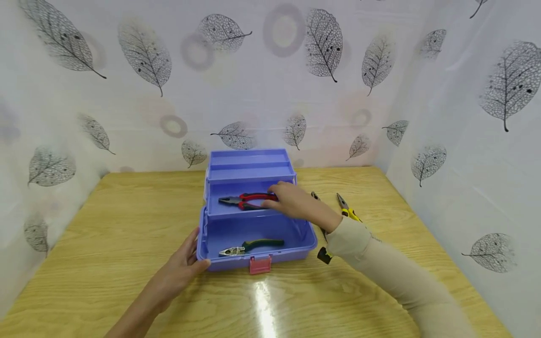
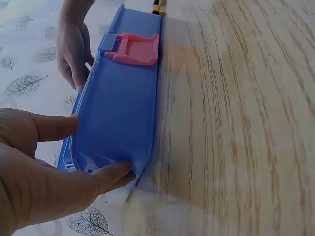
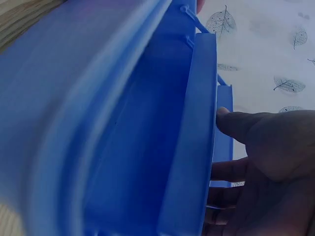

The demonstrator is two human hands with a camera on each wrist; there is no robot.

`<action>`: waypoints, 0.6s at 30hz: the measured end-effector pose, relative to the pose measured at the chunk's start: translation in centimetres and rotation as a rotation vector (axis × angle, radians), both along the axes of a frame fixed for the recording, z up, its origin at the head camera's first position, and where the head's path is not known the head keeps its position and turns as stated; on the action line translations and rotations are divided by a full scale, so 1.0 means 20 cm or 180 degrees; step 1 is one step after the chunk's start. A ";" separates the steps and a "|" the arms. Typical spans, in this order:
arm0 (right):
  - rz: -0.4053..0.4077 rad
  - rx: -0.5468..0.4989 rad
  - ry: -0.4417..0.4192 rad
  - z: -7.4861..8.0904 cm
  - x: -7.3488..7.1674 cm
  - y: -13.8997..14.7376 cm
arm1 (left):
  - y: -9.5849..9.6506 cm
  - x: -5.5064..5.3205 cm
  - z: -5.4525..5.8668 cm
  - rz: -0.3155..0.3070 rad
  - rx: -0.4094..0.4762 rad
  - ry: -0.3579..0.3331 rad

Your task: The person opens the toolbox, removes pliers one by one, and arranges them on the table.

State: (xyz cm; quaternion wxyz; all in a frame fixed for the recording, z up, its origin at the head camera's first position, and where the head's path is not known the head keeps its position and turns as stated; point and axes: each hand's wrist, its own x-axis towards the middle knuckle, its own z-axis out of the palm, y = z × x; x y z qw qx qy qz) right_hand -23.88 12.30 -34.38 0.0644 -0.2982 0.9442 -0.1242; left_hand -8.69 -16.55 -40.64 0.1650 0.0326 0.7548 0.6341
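Note:
A blue-purple toolbox (image 1: 258, 260) stands with its tiers raised on the wooden table. My left hand (image 1: 177, 270) grips its front left corner; in the left wrist view the thumb is at the rim and the fingers press the outer wall. My right hand (image 1: 291, 199) reaches into the middle tray (image 1: 217, 188), its thumb and fingers about the handles of red-and-black pliers (image 1: 230, 200). Those pliers lie in the tray, jaws to the left. In the right wrist view, the tray wall (image 3: 194, 128) hides the fingertips. Green-handled pliers (image 1: 262, 242) lie in the bottom compartment.
Right of the box lie yellow-handled needle-nose pliers (image 1: 343, 203). Beside them, another tool, its black handle end (image 1: 324, 255) showing, is partly hidden by my right wrist. A pink latch (image 1: 260, 265) hangs on the box front. A leaf-patterned cloth (image 1: 253, 94) surrounds the table.

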 end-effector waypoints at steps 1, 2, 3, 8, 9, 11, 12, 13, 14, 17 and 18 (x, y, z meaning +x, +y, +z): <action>-0.0011 0.0049 -0.0035 0.00 0.00 -0.02 | 0.00 0.00 0.00 -0.0003 0.0005 -0.0007; -0.0009 0.0089 -0.0059 0.00 -0.01 -0.03 | 0.00 0.00 0.00 -0.0004 0.0005 -0.0013; -0.0006 0.0098 -0.0076 0.00 -0.01 -0.04 | 0.00 0.00 0.00 -0.0004 -0.0002 -0.0016; 0.0025 -0.0141 -0.0326 0.02 -0.01 -0.10 | 0.00 0.00 0.00 0.0027 -0.0024 -0.0031; 0.0027 -0.0186 -0.0371 0.02 -0.01 -0.11 | 0.01 0.00 0.00 0.0036 -0.0024 -0.0038; 0.0020 -0.0189 -0.0429 0.03 -0.01 -0.13 | 0.01 0.00 0.01 0.0047 -0.0018 -0.0047; 0.0015 -0.0153 -0.0422 0.03 -0.01 -0.14 | 0.01 0.00 0.01 0.0049 -0.0016 -0.0049; 0.0011 -0.0098 -0.0407 0.03 -0.02 -0.15 | 0.01 0.00 0.01 0.0048 -0.0015 -0.0048; 0.0001 -0.0032 -0.0397 0.03 -0.02 -0.16 | 0.01 0.00 0.01 0.0042 -0.0007 -0.0043; 0.0063 0.0154 -0.0388 0.04 -0.05 -0.18 | 0.01 0.00 0.01 0.0020 -0.0002 -0.0032; 0.0097 0.0198 -0.0399 0.05 -0.06 -0.19 | 0.01 0.00 0.01 0.0013 0.0001 -0.0028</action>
